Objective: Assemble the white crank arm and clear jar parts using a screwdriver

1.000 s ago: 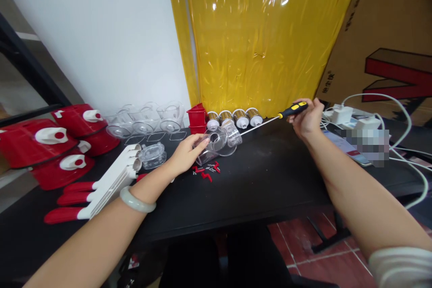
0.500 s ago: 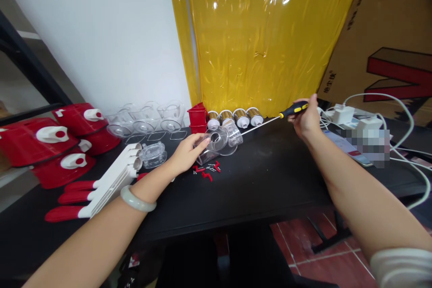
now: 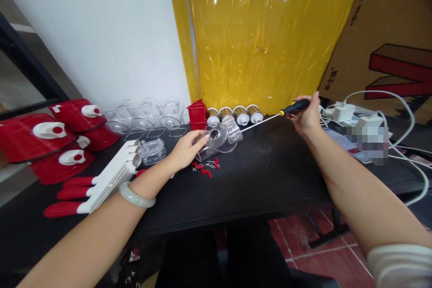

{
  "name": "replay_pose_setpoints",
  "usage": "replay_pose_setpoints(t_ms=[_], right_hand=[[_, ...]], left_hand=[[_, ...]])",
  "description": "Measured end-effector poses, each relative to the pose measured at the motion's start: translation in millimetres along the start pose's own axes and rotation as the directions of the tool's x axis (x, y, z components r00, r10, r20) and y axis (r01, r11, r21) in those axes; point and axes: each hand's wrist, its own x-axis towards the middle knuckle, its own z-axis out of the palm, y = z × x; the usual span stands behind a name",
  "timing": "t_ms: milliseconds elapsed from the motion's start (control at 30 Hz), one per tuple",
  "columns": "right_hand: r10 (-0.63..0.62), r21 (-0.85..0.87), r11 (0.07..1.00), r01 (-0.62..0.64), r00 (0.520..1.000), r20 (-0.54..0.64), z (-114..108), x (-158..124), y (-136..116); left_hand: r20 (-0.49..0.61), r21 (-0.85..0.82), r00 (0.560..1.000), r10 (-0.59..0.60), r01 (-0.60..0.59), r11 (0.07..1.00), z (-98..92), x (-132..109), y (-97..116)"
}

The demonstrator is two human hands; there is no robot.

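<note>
My left hand [image 3: 189, 147] grips a clear plastic housing [image 3: 219, 137] from its left side, low over the black table. In my right hand [image 3: 306, 114] is the black and yellow handle of a long screwdriver [image 3: 265, 120]. Its shaft points left and down, and the tip meets the right end of the clear housing; the exact contact point is too small to make out. Just in front of the housing lie several red plastic pieces [image 3: 206, 173] and small screws [image 3: 211, 165].
Stacked red housings [image 3: 37, 137] and white crank handles with red grips [image 3: 104, 180] fill the left. Clear hoppers [image 3: 141, 116], red pushers [image 3: 196, 114] and metal drums [image 3: 241, 115] line the back. Chargers with white cables [image 3: 344, 112] and a phone [image 3: 351, 144] lie right.
The screwdriver handle has turned within my right hand, its yellow marks no longer showing. My left hand stays on the clear housing, and the view has shifted slightly.
</note>
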Motion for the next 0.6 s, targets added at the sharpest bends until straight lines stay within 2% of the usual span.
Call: replay_pose_setpoints(t_ms=[133, 367, 600], right_hand=[[0.078, 0.02, 0.997, -0.08, 0.992, 0.103, -3, -1, -2], [0.055, -0.01, 0.998, -0.055, 0.998, 0.031, -1, 1, 3], [0.05, 0.07, 0.996, -0.06, 0.988, 0.143, 0, -6, -8]], left_hand=[[-0.008, -0.001, 1.0, 0.005, -0.005, 1.0, 0.5, 0, 0], [-0.014, 0.014, 1.0, 0.01, -0.009, 1.0, 1.0, 0, -1], [-0.01, 0.024, 1.0, -0.013, 0.013, 1.0, 0.9, 0, 0]])
